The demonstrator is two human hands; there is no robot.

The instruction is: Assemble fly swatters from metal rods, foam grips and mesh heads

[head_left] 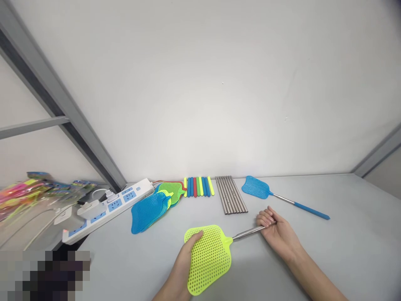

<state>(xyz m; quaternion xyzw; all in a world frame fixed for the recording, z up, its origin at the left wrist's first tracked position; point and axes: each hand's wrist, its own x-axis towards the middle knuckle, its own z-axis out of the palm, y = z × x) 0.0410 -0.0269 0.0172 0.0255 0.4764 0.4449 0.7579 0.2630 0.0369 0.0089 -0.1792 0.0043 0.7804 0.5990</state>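
A yellow-green fly swatter head (209,259) with a grid of holes is tilted above the table's front. My left hand (181,267) grips its left edge, thumb on top and the other fingers hidden behind. From the head's neck a metal rod (249,232) runs to the right. The fingers of my right hand (277,234) are curled closed round the far end of this rod. Beyond my right hand lies a blue fly swatter (257,187) with a metal rod and a blue handle (311,210).
Several metal tubes (231,195) lie side by side at the back. Left of them are a row of coloured handles (198,187) and stacked swatter heads (150,211). A power strip (108,209) with plugs and plastic-wrapped items (21,194) are at left. A wall (219,83) stands behind.
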